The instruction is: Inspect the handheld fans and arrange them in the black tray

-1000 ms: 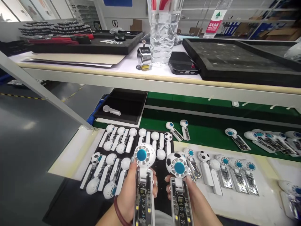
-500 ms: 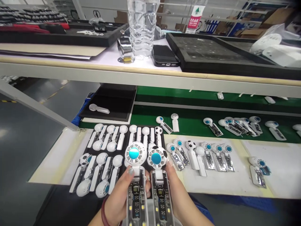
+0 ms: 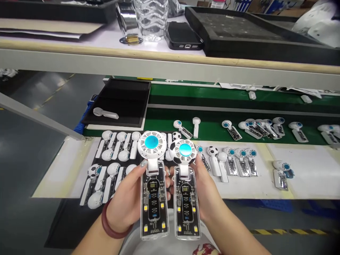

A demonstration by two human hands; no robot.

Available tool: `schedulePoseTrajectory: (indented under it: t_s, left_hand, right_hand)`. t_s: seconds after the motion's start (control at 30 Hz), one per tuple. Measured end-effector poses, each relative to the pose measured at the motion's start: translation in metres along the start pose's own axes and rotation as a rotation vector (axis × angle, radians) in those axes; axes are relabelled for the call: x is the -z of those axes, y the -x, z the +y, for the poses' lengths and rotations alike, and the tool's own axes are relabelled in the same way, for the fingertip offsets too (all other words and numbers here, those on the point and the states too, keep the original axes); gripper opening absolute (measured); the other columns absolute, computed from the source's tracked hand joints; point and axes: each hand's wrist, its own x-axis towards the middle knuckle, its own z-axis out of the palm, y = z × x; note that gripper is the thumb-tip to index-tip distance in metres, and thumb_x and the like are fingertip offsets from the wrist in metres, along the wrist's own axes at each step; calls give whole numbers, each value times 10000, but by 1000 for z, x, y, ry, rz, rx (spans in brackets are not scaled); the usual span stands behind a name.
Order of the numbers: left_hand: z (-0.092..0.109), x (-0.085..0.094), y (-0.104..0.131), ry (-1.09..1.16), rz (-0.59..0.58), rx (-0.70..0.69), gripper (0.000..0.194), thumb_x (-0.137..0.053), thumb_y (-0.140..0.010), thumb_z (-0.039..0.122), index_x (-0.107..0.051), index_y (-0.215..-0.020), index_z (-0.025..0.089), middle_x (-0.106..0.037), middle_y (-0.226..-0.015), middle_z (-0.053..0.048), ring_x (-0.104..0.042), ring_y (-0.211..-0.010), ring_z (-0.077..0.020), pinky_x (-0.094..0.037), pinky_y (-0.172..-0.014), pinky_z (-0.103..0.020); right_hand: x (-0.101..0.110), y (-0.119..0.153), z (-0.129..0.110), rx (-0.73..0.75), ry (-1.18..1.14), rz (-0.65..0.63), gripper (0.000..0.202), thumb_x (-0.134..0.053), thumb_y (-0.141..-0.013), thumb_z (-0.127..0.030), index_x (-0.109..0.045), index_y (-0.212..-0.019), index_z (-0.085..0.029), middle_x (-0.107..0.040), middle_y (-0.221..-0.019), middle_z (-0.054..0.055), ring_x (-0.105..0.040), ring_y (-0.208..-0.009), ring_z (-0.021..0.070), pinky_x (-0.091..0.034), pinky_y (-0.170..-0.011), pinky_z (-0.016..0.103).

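Two small handheld fans with clear handles showing circuit boards are held upright side by side. My left hand (image 3: pixel 130 200) is wrapped round the white-headed fan (image 3: pixel 154 198), its thumb on the handle's upper left edge. My right hand (image 3: pixel 207 187) grips the fan with a black-and-white football-patterned head (image 3: pixel 186 202). Both heads have blue round centres facing me. The handles stand slightly apart, with fingertips visible between them. Behind them, rows of similar fans (image 3: pixel 107 177) lie on a dark tray, partly hidden by my hands.
More fans (image 3: pixel 243 161) lie on the pale bench and on the green surface (image 3: pixel 159 122) beyond. A black panel (image 3: pixel 127 99) at the left holds one white fan. Above runs a shelf edge (image 3: pixel 170 63) with a phone (image 3: pixel 183 35), a bottle (image 3: pixel 152 21) and black trays (image 3: pixel 239 32).
The view has tilted down, so the shelf and bench sit higher in the picture. Both fans are raised in view, and their full handles now show, still in my hands.
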Motion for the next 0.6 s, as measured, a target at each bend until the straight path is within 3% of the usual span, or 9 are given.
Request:
schedulePoseTrajectory:
  t_s: [0.13,0.23,0.33,0.43,0.53,0.6]
  left_hand:
    - [2,-3,-5,-51,30,-49,314,-487,-782,360,-627,-943,130,-634,-836,-81,-569,-759,-189,-463,-712,-312]
    - [-5,12,-21,-186,161,-146,306,-524,-773,290,-545,-1069,213,-629,-918,-35,-569,-834,-177,-442,-775,-295]
    - [-32,47,-51,-454,312,-141,416,-518,-742,196,-438,-1149,230,-617,-942,-14,-568,-871,-166,-433,-800,-293]
    - [-75,88,-87,-689,425,-23,299,-455,-738,141,-470,-1037,140,-611,-835,-34,-579,-796,-171,-450,-764,-332]
    - [-112,124,-118,-876,554,-8,228,-506,-740,125,-499,-968,124,-591,-839,-27,-565,-820,-165,-427,-821,-369]
    - [-127,142,-132,-1017,635,4,194,-546,-759,170,-518,-946,128,-580,-857,-21,-555,-830,-163,-420,-835,-393]
  right_hand:
    - [3,-6,-1,-58,-21,-138,579,-344,-750,-691,-594,-948,-208,-620,-621,23,-570,-584,191,-434,-579,306]
    - [22,-22,0,-11,13,-95,567,-381,-734,-688,-610,-823,-176,-609,-618,30,-547,-564,170,-426,-567,286]
    - [58,-50,9,141,148,41,386,-560,-713,-518,-577,-931,-200,-652,-814,18,-580,-786,191,-440,-694,281]
    - [98,-85,32,230,285,110,388,-578,-691,-338,-512,-1058,-232,-637,-1004,0,-534,-1001,197,-405,-843,291]
    - [127,-119,67,208,358,149,478,-553,-662,-330,-479,-1106,-170,-626,-1036,57,-539,-1002,229,-391,-879,336]
    - [138,-139,92,202,421,175,527,-559,-641,-341,-468,-1116,-132,-612,-1058,94,-541,-991,248,-380,-893,362]
